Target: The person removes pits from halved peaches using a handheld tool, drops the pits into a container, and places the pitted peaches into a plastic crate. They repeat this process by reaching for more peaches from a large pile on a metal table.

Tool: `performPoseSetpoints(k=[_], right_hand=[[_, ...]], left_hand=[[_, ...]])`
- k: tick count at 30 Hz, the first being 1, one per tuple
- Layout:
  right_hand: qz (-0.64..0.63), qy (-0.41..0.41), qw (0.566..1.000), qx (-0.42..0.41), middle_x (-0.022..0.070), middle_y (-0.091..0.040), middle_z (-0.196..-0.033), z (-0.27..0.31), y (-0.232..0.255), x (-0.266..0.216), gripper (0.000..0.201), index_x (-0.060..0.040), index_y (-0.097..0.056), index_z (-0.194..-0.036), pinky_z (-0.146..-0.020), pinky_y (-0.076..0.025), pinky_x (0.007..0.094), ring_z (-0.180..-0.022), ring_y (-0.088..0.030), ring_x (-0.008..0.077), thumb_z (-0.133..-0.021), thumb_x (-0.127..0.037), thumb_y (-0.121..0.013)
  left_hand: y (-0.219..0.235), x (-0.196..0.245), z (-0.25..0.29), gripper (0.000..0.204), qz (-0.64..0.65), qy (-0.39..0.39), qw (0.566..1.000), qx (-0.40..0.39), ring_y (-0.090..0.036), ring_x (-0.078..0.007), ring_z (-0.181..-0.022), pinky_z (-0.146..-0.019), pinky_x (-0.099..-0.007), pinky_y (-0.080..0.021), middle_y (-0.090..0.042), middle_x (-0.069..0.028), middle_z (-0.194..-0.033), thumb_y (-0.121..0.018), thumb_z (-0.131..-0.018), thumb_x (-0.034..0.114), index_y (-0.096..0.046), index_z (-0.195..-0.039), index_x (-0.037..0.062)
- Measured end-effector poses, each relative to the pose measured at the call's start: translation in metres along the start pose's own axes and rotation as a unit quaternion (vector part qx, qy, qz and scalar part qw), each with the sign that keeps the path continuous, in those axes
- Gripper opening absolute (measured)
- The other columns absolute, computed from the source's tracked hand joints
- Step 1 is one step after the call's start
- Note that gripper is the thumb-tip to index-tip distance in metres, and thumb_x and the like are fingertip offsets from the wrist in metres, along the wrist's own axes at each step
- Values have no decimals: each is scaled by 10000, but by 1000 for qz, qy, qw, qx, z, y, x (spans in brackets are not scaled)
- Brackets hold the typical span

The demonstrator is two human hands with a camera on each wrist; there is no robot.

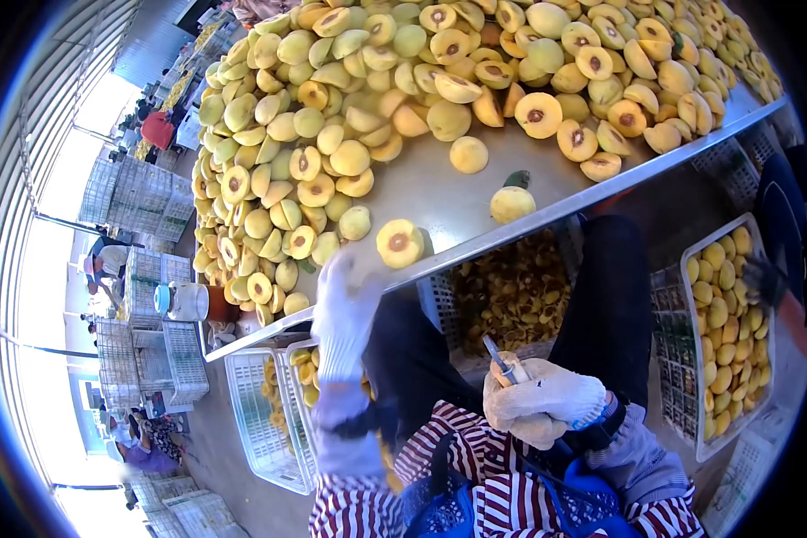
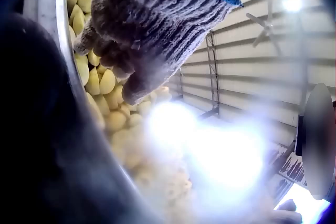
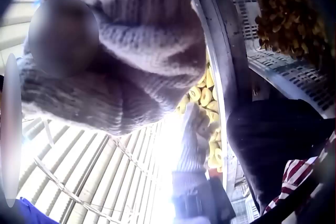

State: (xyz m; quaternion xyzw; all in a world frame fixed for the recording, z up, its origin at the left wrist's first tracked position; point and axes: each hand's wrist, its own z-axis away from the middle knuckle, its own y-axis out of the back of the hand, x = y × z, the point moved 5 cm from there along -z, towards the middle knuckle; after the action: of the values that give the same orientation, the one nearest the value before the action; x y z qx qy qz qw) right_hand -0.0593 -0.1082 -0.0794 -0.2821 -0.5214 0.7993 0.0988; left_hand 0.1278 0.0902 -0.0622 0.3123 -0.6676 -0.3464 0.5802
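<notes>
My left hand (image 1: 342, 309), gloved and blurred, is over the metal table's near edge (image 1: 475, 240) beside a halved yellow fruit (image 1: 400, 243) with a brown center. In the left wrist view, the hand (image 2: 142, 35) has its fingers loosely bent above the piled halves (image 2: 105, 82), and no fruit shows in it. Above my lap, my gloved right hand (image 1: 547, 402) grips a small tool (image 1: 504, 362) whose metal tip sticks out. The right wrist view shows mostly that glove (image 3: 121, 61); the tool cannot be made out there.
Fruit halves (image 1: 332, 134) are heaped across the table. Below its edge, a crate (image 1: 435, 300) contains brownish scraps. Crates of yellow fruit stand at the right (image 1: 690, 359) and left (image 1: 251, 403). Another person's dark-gloved hand (image 1: 764, 282) is by the right crate.
</notes>
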Motion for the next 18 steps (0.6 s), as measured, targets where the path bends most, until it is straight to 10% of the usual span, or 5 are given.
performPoseSetpoints(k=[2,5,9,13,18], right_hand=[[52,32,996,67,-33,-482,-551,3,-1,-6,173,-89,-577,-887,-352,-301,208,-387,-399,47,-936,-237,-652],[96,79,981,147,-15,-504,-562,4,3,-12,195,-80,-579,-873,-355,-301,210,-409,-427,48,-931,-246,-662],[103,107,968,202,17,-532,-544,3,4,-20,226,-44,-585,-850,-350,-311,220,-393,-456,78,-931,-241,-657],[119,108,957,242,-25,-514,-593,2,8,-23,231,-83,-555,-1027,-381,-310,191,-433,-439,37,-939,-272,-654],[148,116,940,286,-1,-537,-578,3,5,-29,296,-46,-565,-1106,-368,-329,204,-408,-473,58,-946,-281,-648]], left_hand=[[-41,1,-44,665,-121,-45,991,23,-544,-337,-1224,-1051,-383,-406,-553,-213,-1325,-737,-803,404,-545,-1318,30],[-70,20,-70,679,-117,28,979,-166,-589,-338,-1146,-1028,-386,-431,-570,-209,-1287,-749,-782,442,-550,-1261,2],[-74,36,-58,450,150,45,978,-137,-643,-226,-1043,-876,-346,-538,-630,-139,-1207,-758,-820,236,-562,-1159,15],[-64,84,-6,408,512,46,846,-141,-628,-167,-1023,-892,-299,-516,-652,-116,-1165,-679,-909,162,-513,-1254,22],[-53,105,42,401,505,22,841,-193,-592,-114,-940,-881,-246,-475,-633,-102,-1177,-535,-1017,290,-511,-1285,-8]])
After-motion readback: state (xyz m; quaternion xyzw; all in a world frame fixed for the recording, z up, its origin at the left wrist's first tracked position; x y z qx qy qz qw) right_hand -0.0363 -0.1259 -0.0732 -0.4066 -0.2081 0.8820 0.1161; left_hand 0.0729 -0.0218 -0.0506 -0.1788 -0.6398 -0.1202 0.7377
